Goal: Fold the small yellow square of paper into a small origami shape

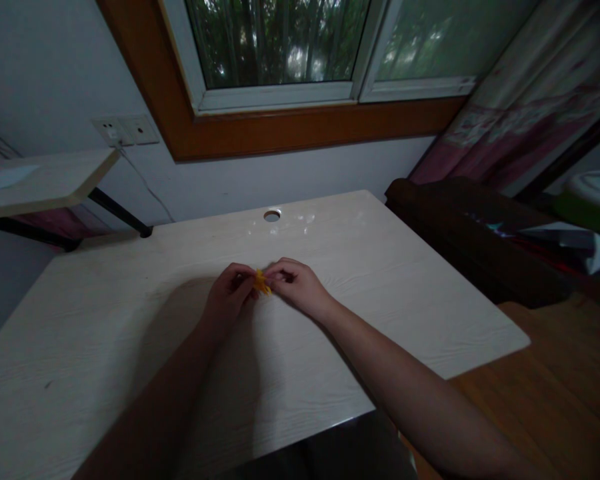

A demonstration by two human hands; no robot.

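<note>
A small yellow-orange thing point(261, 283) with frayed or looped strands is pinched between my two hands; its kind is too small to make out. My left hand point(233, 288) grips its left side between thumb and fingers. From the other side, my right hand point(296, 283) pinches it near the top right. Both hands are just above or resting on the pale wood-grain table point(180, 373). Fingertips cover part of the yellow thing.
A round cable hole point(272, 216) lies near the table's back edge. At the left, a raised shelf point(45, 180) stands on black legs. A white cord point(145, 180) hangs from a wall socket point(113, 131). Dark brown furniture point(460, 233) stands beyond the right edge.
</note>
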